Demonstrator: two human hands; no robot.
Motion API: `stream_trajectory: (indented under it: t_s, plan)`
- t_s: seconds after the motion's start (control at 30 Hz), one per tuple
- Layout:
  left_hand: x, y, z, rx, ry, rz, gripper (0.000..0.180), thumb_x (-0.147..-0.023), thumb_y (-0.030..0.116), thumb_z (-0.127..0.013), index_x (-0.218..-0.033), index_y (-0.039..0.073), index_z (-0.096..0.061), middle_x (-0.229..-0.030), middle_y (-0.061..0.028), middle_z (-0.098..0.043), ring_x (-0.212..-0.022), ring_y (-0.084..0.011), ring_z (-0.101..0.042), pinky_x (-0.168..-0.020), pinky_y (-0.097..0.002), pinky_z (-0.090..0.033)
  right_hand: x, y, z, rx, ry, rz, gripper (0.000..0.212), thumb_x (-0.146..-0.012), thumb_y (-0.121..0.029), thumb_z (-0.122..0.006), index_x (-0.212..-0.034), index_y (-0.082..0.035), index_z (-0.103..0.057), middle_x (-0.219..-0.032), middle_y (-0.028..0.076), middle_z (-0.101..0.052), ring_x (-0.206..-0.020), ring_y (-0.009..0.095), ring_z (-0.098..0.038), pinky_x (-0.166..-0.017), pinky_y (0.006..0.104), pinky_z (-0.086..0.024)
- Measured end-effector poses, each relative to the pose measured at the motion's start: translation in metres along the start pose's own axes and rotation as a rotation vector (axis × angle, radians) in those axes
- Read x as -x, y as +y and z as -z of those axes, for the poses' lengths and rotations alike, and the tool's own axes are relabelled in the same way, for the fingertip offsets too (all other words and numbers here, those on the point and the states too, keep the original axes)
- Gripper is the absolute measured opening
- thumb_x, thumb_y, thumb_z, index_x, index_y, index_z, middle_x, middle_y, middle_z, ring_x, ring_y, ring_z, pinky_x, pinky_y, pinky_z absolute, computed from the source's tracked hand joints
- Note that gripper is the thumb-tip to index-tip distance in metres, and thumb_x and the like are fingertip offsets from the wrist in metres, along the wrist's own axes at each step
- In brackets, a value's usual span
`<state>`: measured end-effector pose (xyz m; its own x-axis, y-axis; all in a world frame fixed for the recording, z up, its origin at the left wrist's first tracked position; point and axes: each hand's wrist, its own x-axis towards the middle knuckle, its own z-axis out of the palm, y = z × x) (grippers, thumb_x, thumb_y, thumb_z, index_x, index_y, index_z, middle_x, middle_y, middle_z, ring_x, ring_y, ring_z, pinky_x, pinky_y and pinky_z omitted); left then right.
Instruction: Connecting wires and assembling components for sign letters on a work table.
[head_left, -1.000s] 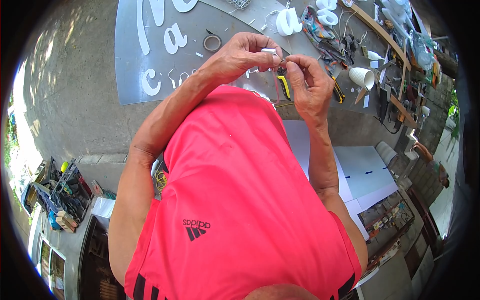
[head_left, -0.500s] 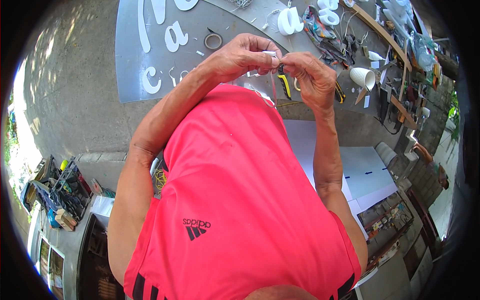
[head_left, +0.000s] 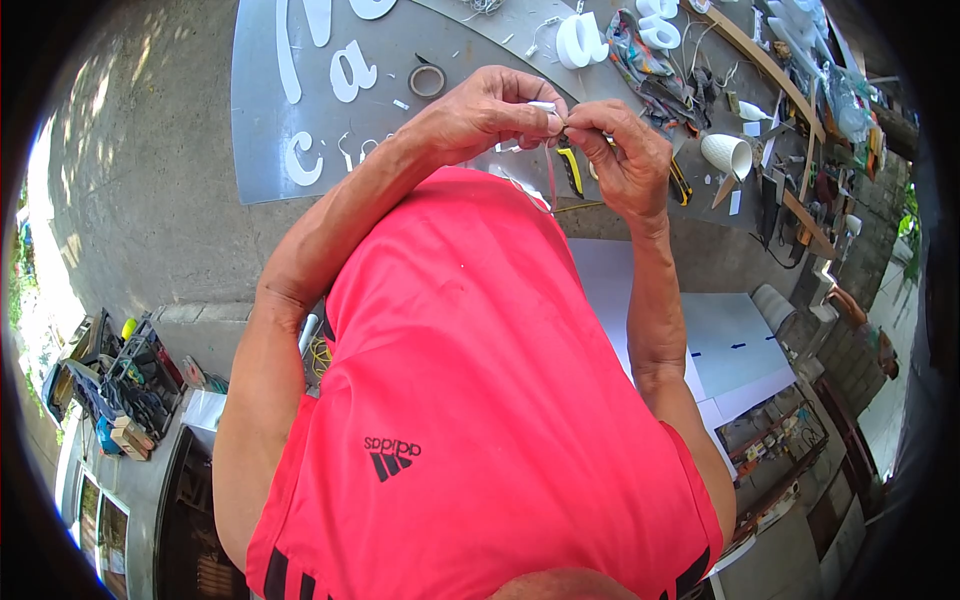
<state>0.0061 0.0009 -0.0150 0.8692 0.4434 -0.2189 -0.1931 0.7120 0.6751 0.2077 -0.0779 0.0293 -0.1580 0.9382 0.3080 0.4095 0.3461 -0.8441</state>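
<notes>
Left hand [head_left: 482,112] and right hand [head_left: 622,150] raised together above the grey panel [head_left: 400,140], fingertips meeting. Left fingers pinched shut on a small white piece [head_left: 541,105]; right fingers closed on a small dark part [head_left: 566,135] touching that piece. Thin red wires [head_left: 549,180] hanging from the pinch, down toward the red shirt [head_left: 480,400]. On the panel, left of the hands: white cut-out letters [head_left: 352,72] and a roll of tape [head_left: 427,81]. Just beyond the hands, a yellow-handled tool [head_left: 570,168] lying on the panel. Right of the panel: a white cup [head_left: 727,154] on its side amid cluttered tools and scraps. White sheets [head_left: 720,340] below the panel's right end.
</notes>
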Motion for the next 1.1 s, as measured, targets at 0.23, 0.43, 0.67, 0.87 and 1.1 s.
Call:
stream_trajectory:
  t_s: [0.23,0.43,0.67,0.87,1.1]
  plan:
    - [0.001,0.0,-0.001,-0.012,0.035,-0.021,0.021,-0.09,0.014,-0.077,-0.104,0.0,-0.072,-0.084,-0.0035,-0.069,-0.072,-0.0083,-0.057,-0.065,-0.0228,-0.044,0.0,-0.004,-0.002,0.148,0.015,0.024,0.014,-0.088,0.002,-0.073,-0.1,-0.002,-0.067,-0.092,0.009,-0.071,-0.08,0.021,-0.069,-0.068,0.03,-0.055]
    - [0.002,-0.001,0.004,-0.024,0.051,-0.038,0.02,-0.094,0.016,-0.074,-0.103,-0.001,-0.068,-0.088,-0.003,-0.066,-0.078,-0.0098,-0.058,-0.072,-0.0254,-0.047,0.003,-0.004,-0.007,-0.042,0.055,-0.175,0.016,-0.088,0.001,-0.074,-0.103,-0.002,-0.068,-0.094,0.009,-0.071,-0.079,0.018,-0.07,-0.068,0.0287,-0.056]
    - [0.002,-0.002,0.004,-0.045,0.059,-0.017,0.021,-0.094,0.018,-0.074,-0.102,-0.001,-0.068,-0.088,-0.0029,-0.066,-0.079,-0.0099,-0.058,-0.073,-0.0256,-0.047,0.006,0.003,-0.011,0.024,0.086,-0.066,0.02,-0.085,0.007,-0.072,-0.103,-0.002,-0.068,-0.094,0.009,-0.072,-0.079,0.018,-0.07,-0.068,0.0291,-0.056]
    - [0.003,-0.003,0.003,-0.061,0.069,-0.031,0.021,-0.095,0.018,-0.073,-0.102,-0.001,-0.068,-0.089,-0.0029,-0.066,-0.079,-0.0091,-0.058,-0.074,-0.0251,-0.047,0.002,0.001,-0.011,0.056,0.087,-0.039,0.022,-0.081,0.009,-0.072,-0.1,-0.002,-0.067,-0.092,0.01,-0.071,-0.079,0.022,-0.07,-0.068,0.0311,-0.056]
    - [0.003,-0.005,-0.002,-0.173,0.171,-0.128,0.021,-0.095,0.018,-0.073,-0.105,0.0,-0.069,-0.088,-0.0017,-0.066,-0.079,-0.0079,-0.056,-0.074,-0.0242,-0.047,0.005,-0.014,-0.029,0.295,0.212,-0.011,0.022,-0.085,0.007,-0.07,-0.103,-0.002,-0.066,-0.096,0.011,-0.071,-0.083,0.025,-0.071,-0.072,0.0339,-0.057]
